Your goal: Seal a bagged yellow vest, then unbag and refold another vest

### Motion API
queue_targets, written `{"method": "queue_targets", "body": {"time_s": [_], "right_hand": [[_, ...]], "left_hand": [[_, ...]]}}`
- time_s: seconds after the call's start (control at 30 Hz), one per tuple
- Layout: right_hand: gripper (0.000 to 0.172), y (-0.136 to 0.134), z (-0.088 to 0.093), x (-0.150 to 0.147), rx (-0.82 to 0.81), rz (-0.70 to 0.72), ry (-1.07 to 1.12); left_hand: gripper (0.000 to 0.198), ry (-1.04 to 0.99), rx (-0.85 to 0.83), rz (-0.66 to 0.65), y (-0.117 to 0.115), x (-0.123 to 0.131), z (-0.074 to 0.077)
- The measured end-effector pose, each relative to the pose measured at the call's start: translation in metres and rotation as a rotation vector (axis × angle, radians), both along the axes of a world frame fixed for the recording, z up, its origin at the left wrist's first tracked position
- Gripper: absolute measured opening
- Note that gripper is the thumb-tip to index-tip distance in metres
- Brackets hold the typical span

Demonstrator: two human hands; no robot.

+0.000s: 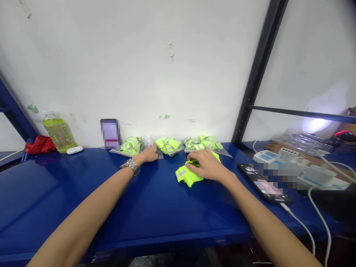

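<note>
My left hand [148, 154], with a metal watch on its wrist, is closed at the edge of a clear plastic bag [150, 140] near the wall; its fingertips are partly hidden. Fingers of my right hand [207, 165] curl round a folded neon-yellow reflective vest [189, 176] with a grey strip, lying on the blue table [155, 211]. Behind my hands, along the wall, lie similar yellow bundles in clear bags: a left bundle [131, 145], a middle bundle [168, 145] and two at the right, one of them a striped bundle [210, 142].
At the left stand a yellow-green bottle [58, 133], a red plastic bag [40, 145], and a white earbud case [74, 150]. One phone [110, 133] leans on the wall. Another phone [264, 183], with a cable, lies right beside a loaded power strip [294, 167]. A black post [256, 74] rises behind.
</note>
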State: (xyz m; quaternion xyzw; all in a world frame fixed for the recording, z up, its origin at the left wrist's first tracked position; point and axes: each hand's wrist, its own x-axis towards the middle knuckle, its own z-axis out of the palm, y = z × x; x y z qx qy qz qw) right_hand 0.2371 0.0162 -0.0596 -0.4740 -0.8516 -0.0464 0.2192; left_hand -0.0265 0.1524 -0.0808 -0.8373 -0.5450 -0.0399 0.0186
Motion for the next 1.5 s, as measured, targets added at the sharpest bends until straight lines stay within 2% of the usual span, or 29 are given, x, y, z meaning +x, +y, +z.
{"method": "queue_targets", "body": {"time_s": [0.23,0.4,0.53,0.67,0.8,0.93,1.0,1.07,1.1,1.17,1.2,1.23,1.37,1.43,1.5], "right_hand": [[0.021,0.001,0.000,0.001,0.012,0.005,0.000],[0.025,-0.001,0.001,0.002,-0.018,-0.019,-0.008],[0.033,-0.006,-0.001,-0.007,-0.035,-0.111,-0.079],[0.046,-0.010,-0.006,-0.022,-0.035,-0.249,-0.209],[0.045,-0.013,-0.012,-0.031,0.039,-0.245,-0.180],[0.037,-0.012,-0.015,-0.036,0.082,-0.204,0.011],[0.033,-0.008,-0.016,-0.039,0.053,-0.150,0.249],[0.032,-0.003,-0.015,-0.039,0.020,-0.066,0.586],[0.031,0.000,-0.015,-0.038,0.013,-0.020,0.763],[0.031,0.005,-0.014,-0.035,0.045,0.040,1.032],[0.030,0.006,-0.013,-0.032,0.082,0.039,1.089],[0.029,0.006,-0.012,-0.028,0.130,0.008,1.095],[0.029,0.007,-0.009,-0.012,0.258,-0.253,0.943],[0.031,0.011,-0.010,-0.007,0.216,-0.323,0.956],[0.035,0.016,-0.014,-0.005,0.087,-0.274,1.026]], "left_hand": [[0.067,0.018,0.017,-0.067,0.010,0.020,-0.013],[0.061,0.047,0.023,0.009,0.003,0.009,-0.007],[0.043,0.067,0.044,0.080,-0.006,-0.006,-0.003],[0.043,0.043,0.131,0.107,-0.015,-0.009,-0.008],[0.046,-0.034,0.292,0.077,-0.028,0.004,-0.007],[0.049,-0.128,0.377,-0.058,-0.060,0.025,0.003],[0.048,-0.180,0.342,-0.189,-0.083,0.035,0.005],[0.045,-0.353,0.203,-0.429,-0.107,0.043,0.005],[0.050,-0.368,0.155,-0.473,-0.118,0.047,0.005],[0.071,-0.350,0.102,-0.457,-0.132,0.052,0.002],[0.077,-0.345,0.092,-0.424,-0.136,0.053,0.001],[0.075,-0.351,0.087,-0.395,-0.137,0.053,0.000],[0.048,-0.479,0.101,-0.351,-0.131,0.046,0.003],[0.046,-0.627,0.071,-0.295,-0.127,0.041,0.009],[0.046,-0.906,-0.068,-0.225,-0.126,0.036,0.015]]}}
